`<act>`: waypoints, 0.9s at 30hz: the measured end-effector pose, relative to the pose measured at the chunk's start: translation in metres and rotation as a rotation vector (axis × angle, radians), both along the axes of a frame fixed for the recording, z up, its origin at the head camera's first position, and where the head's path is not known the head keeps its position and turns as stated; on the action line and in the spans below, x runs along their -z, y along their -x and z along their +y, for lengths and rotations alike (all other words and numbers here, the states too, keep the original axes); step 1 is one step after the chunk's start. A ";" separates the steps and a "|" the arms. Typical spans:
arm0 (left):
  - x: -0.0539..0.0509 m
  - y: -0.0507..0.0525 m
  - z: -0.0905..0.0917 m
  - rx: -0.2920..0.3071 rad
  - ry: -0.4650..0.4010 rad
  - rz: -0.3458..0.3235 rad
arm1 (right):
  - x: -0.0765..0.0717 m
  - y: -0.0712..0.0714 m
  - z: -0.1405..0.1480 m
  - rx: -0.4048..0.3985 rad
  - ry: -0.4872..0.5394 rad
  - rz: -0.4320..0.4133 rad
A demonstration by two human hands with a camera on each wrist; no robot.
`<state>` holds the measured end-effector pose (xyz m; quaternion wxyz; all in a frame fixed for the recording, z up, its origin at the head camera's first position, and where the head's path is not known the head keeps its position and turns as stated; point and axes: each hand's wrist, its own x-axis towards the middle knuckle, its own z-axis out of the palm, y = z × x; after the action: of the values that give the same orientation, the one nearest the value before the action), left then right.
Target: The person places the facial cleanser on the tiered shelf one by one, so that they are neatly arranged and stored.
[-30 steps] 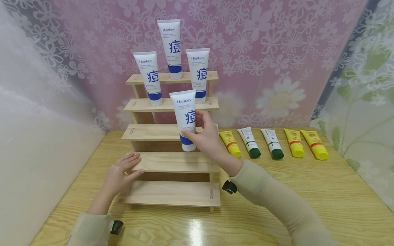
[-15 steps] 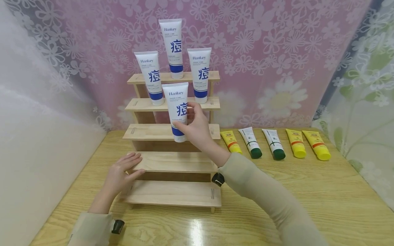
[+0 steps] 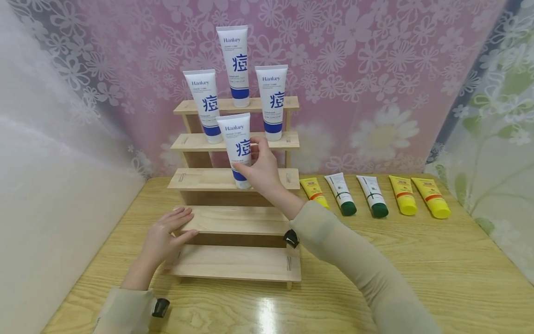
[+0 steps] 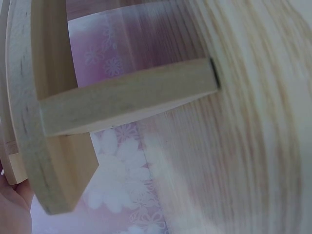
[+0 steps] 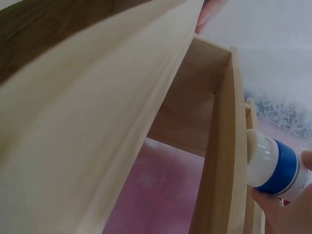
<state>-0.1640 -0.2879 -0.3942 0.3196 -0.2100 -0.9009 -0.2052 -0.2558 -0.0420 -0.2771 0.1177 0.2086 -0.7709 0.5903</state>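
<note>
In the head view my right hand (image 3: 263, 168) grips a white and blue tube (image 3: 237, 144) upright, its cap at the middle step (image 3: 200, 178) of a wooden stand. The right wrist view shows that tube's cap (image 5: 265, 158) close beside a step edge; whether it touches is unclear. My left hand (image 3: 163, 234) rests with extended fingers on the left end of the second-lowest step (image 3: 238, 219). Matching tubes stand above: one on the top step (image 3: 234, 65), two on the step below it, at left (image 3: 203, 104) and right (image 3: 272, 102).
On the wooden table (image 3: 375, 260), right of the stand, lie yellow tubes (image 3: 430, 197) and two white tubes with green caps (image 3: 372, 195). A pink flowered curtain (image 3: 342, 93) hangs behind, with a pale sheet (image 3: 62, 162) at the left.
The right hand has carried its tube left and slightly upward, then down a little, to the middle step. My left hand has stayed on the stand.
</note>
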 end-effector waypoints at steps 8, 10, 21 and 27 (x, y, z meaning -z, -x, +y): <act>0.000 0.000 0.001 0.010 -0.012 0.009 | 0.000 -0.001 -0.001 -0.021 -0.010 0.019; 0.000 0.000 0.001 0.014 -0.014 0.012 | 0.001 -0.002 -0.001 -0.032 -0.012 0.031; 0.001 -0.001 0.000 0.004 -0.013 0.004 | 0.008 -0.003 0.003 -0.047 -0.001 0.077; 0.000 -0.001 0.001 0.003 -0.007 0.007 | 0.009 -0.005 0.006 -0.053 -0.009 0.095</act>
<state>-0.1629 -0.2870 -0.3946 0.3234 -0.2109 -0.8986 -0.2083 -0.2508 -0.0364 -0.2857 0.1376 0.2572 -0.7614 0.5789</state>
